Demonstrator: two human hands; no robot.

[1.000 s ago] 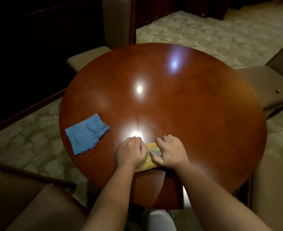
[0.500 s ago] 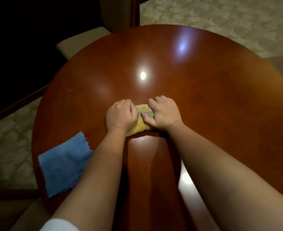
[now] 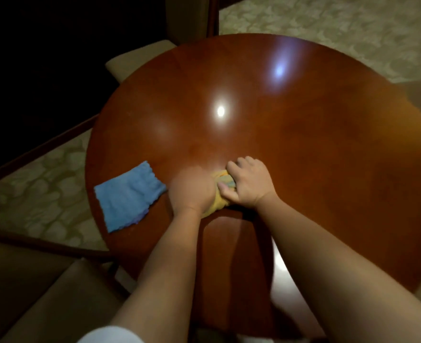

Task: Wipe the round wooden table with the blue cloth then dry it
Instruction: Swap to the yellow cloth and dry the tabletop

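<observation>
The round desk (image 3: 303,149) is glossy reddish-brown wood. Near its left edge lies a plain blue cloth (image 3: 129,196). Another cloth (image 3: 223,184) is yellow with green. The carpet (image 3: 328,28) has a pale leaf pattern.

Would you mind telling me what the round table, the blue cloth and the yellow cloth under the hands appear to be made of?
Round table: reddish-brown wood, apparently glossy varnish, since it mirrors bright ceiling lights.
Blue cloth: soft, nubby fabric, probably microfibre or terry; matte, with wavy edges.
Yellow cloth: bunched soft fabric with a greenish patch; the left hand and right hand hide most of it, so its weave is unclear.
</observation>
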